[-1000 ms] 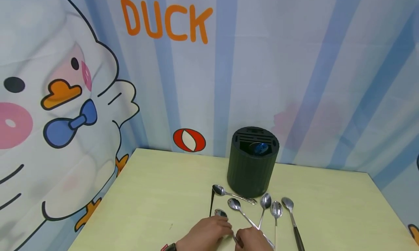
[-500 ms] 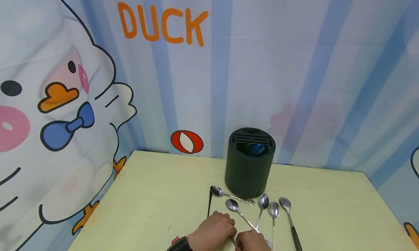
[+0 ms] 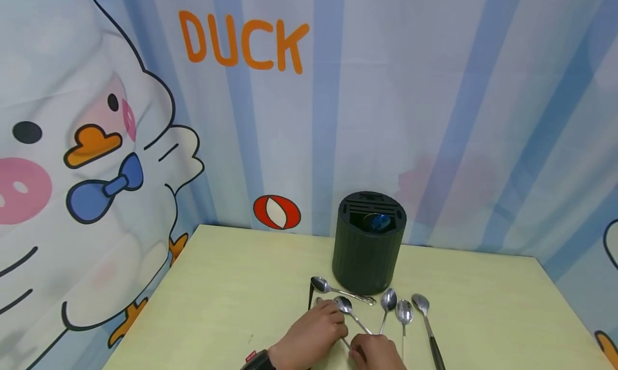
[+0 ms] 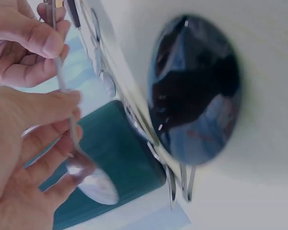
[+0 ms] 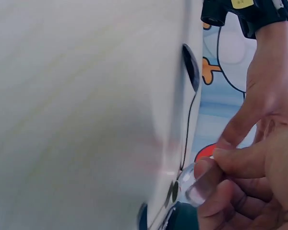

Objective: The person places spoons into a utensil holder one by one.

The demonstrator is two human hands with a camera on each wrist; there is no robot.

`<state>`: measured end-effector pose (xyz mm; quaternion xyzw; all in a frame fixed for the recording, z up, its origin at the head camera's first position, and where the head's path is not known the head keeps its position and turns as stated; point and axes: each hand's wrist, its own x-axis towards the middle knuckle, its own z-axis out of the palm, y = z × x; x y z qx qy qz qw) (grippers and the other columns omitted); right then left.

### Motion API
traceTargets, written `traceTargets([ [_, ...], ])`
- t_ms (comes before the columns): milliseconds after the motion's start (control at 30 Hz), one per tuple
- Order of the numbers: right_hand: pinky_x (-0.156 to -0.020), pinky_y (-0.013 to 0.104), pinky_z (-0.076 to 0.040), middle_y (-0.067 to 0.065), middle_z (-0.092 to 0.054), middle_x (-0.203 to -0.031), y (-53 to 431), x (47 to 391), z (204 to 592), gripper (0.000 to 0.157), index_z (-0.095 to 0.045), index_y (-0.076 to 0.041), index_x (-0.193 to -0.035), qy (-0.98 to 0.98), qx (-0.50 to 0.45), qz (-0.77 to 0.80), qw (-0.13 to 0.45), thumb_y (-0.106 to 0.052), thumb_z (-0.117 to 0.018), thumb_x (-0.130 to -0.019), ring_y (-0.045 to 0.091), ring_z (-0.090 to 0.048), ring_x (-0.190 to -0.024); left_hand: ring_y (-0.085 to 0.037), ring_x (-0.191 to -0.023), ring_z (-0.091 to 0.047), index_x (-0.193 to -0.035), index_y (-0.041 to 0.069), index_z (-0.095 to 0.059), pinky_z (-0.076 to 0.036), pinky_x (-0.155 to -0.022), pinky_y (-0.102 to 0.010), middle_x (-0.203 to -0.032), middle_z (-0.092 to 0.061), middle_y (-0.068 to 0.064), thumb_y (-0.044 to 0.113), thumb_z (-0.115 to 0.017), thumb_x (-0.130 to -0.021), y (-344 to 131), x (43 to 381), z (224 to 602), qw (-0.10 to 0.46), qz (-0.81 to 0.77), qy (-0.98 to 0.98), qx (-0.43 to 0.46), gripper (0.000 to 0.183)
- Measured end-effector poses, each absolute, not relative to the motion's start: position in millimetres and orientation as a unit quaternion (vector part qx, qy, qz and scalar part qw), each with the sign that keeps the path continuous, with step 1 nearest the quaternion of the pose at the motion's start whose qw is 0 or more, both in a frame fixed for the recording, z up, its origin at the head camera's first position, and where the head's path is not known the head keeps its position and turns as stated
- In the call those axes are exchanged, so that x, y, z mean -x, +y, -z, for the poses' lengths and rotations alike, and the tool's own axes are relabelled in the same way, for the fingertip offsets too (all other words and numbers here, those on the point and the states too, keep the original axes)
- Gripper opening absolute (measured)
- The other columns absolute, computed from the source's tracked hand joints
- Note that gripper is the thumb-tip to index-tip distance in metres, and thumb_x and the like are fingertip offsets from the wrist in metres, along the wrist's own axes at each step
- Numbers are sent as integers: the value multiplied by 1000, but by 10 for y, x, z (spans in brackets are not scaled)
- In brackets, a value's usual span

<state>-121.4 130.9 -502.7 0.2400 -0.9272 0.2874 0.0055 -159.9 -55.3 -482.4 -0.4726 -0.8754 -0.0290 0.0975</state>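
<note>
In the left wrist view, a silver spoon (image 4: pixel 100 186) is held between both hands. My left hand (image 3: pixel 314 330) pinches its handle with the thumb, its fingers behind the neck and near the bowl. My right hand (image 3: pixel 376 351) pinches the handle's other end between thumb and fingers. In the head view the left hand hides most of this spoon's bowl. Just beyond the hands lie a spoon with an ornate handle (image 3: pixel 321 285) and a slanting silver spoon (image 3: pixel 344 304). A large, dark, shiny oval (image 4: pixel 197 91) lies close to the left wrist camera.
A dark green ribbed cylindrical holder (image 3: pixel 367 263) with a slotted top stands behind the spoons, a blue object (image 3: pixel 380 221) inside. Right of the hands lie more spoons, one with a black handle (image 3: pixel 436 351). A thin black handle (image 3: pixel 310 296) lies left. The cream table (image 3: pixel 251 268) meets a printed curtain.
The left hand has moved forward along the held spoon and now covers the bowl, which showed above it one second ago. The right hand has shifted slightly forward. The other spoons lie as before.
</note>
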Motion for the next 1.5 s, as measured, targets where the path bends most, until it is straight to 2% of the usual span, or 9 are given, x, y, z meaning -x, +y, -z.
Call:
traceTargets([
  [133,-46,29,-45,-14,-54,-64,1298,1204,4945,10,-61,-17,-76,-920,-232,-313,42,-14,-69,-81,2,-48,-54,-8,-118,-38,-117,25,-59,-22,-110,-38,-119,-53,9,27,-68,-84,-598,1597,4765,136,84,-884,439,35],
  [333,-46,24,-45,-15,-55,-65,1266,1159,4819,5,-64,-15,-80,-908,-189,-366,72,-13,-68,-83,-1,-46,-53,-17,-134,-16,-147,23,-16,-32,-105,-42,-152,-9,-3,32,-76,-76,-601,1552,4722,216,215,-884,354,94],
  [500,-48,23,-48,-13,-56,-68,1239,1110,4740,4,-64,-14,-85,-895,-169,-405,83,-18,-66,-86,0,-48,-55,-22,-132,-25,-147,27,1,-40,-97,-51,-153,-5,-2,46,-72,-76,-560,1505,4664,134,409,-874,226,104],
  [600,-51,23,-50,-12,-57,-71,1212,1078,4703,6,-64,-16,-89,-885,-161,-425,100,-22,-64,-88,0,-51,-57,-24,-131,-26,-146,33,-1,-36,-98,-58,-151,-12,1,57,-66,-77,-548,1495,4617,56,497,-850,168,98],
  [667,-51,23,-51,-13,-58,-72,1188,1061,4687,5,-65,-19,-90,-880,-157,-432,125,-23,-64,-88,0,-52,-58,-23,-129,-31,-144,34,-17,-35,-98,-59,-146,-26,3,58,-64,-78,-544,1487,4600,21,527,-834,160,85],
  [800,-50,22,-51,-14,-58,-72,1134,1048,4671,9,-65,-23,-92,-865,-155,-441,181,-18,-67,-85,-1,-52,-58,-14,-115,-47,-122,28,-55,-41,-96,-51,-122,-54,9,44,-64,-84,-524,1450,4578,1,573,-798,188,42],
  [933,-48,22,-51,-17,-57,-72,1093,1056,4676,16,-65,-24,-90,-845,-166,-451,233,-12,-70,-81,-1,-52,-56,-11,-102,-55,-100,23,-67,-47,-91,-40,-102,-64,9,29,-63,-88,-487,1396,4548,1,628,-752,202,14],
  [1267,-47,20,-51,-18,-60,-74,1071,1050,4688,19,-64,-24,-84,-842,-165,-453,244,-7,-73,-78,-2,-54,-59,-18,-86,-63,-91,10,-71,-56,-73,-31,-90,-68,-4,11,-61,-88,-456,1231,4343,14,687,-697,203,10],
  [1500,-45,22,-50,-19,-57,-73,1139,1085,4609,16,-64,-24,-85,-854,-145,-436,246,-11,-71,-80,-1,-52,-61,-28,-84,-63,-94,5,-68,-56,-69,-38,-87,-66,-14,8,-59,-89,-497,1234,4204,1,721,-661,209,11],
])
